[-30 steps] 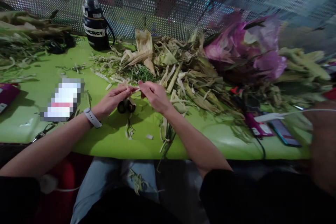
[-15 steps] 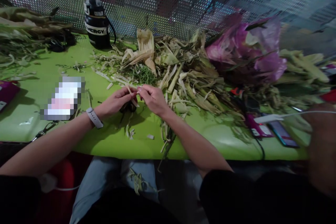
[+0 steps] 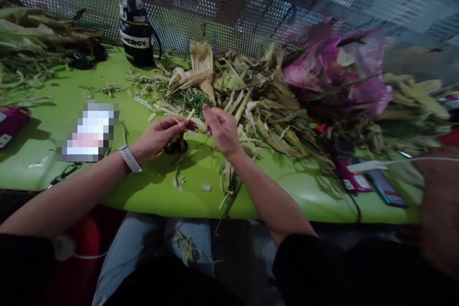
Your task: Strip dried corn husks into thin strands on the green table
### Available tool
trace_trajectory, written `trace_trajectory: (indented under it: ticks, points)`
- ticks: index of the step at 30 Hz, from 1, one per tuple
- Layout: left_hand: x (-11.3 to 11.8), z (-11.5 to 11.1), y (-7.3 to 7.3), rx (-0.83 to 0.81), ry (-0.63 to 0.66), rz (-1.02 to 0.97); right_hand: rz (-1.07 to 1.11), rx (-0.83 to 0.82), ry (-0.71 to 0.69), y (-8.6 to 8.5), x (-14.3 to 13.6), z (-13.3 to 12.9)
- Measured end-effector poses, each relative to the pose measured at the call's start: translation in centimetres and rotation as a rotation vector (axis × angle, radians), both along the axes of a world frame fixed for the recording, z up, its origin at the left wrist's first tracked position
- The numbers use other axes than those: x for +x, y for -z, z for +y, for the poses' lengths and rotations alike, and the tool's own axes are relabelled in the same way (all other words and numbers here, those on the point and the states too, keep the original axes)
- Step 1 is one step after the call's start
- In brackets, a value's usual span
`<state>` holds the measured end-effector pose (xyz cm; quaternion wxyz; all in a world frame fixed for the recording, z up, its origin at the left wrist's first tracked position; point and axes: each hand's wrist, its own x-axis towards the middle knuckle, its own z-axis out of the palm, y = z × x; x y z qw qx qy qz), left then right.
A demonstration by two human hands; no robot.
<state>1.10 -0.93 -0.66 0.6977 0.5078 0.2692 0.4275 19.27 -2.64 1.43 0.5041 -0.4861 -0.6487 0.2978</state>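
Note:
Just over the front of the green table, my left hand pinches a thin pale strip of corn husk that sticks up past its fingertips. A short way to the right is my right hand, thumb up and fingers curled closed. A pale piece of husk shows between the two hands, but whether the right fingers grip its end is hidden. Below the left fingertips lies a dark object with rounded loops, partly covered. Behind both hands spreads a heap of dry corn husks, with thin green strips at its near side.
A black bottle stands at the back by a perforated metal screen. Left of my hands lies a blurred-out phone. To the right are a pink plastic bag, another phone with a white cable, and a person's arm.
My right hand has drawn away to the right from my left hand, where the fingertips met before. My left hand stays nearly in place with the husk strip.

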Motion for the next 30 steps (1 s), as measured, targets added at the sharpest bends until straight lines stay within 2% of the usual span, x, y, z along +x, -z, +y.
trace_trajectory:
  ticks: [2,6,11,14,18,22,27,30]
  points:
    - [0.2,0.0,-0.3,-0.040,-0.067,-0.095,-0.020,0.017,-0.019,-0.4,-0.1,-0.5]
    - [0.2,0.0,-0.6,-0.097,-0.104,-0.167,-0.230,-0.126,-0.221,0.3,-1.7,-1.6]
    - [0.0,0.0,-0.3,-0.138,-0.134,-0.103,-0.078,-0.277,-0.355,1.7,-3.1,-1.8]
    - [0.0,-0.1,-0.2,-0.117,-0.163,-0.047,-0.061,-0.291,-0.419,1.7,-3.0,-1.8]
    - [0.0,0.0,-0.1,-0.086,-0.202,-0.018,-0.068,-0.305,-0.437,1.1,-2.7,-1.8]
    - [-0.2,0.3,-0.4,-0.038,-0.143,-0.032,-0.045,-0.309,-0.455,0.0,-2.0,-1.6]
    - [-0.5,0.1,-1.0,0.011,0.074,0.032,0.067,-0.332,-0.431,-1.9,0.1,-0.9]
    - [-0.5,0.0,-1.0,0.000,0.057,0.054,0.066,-0.443,-0.497,-2.4,1.3,-0.3]
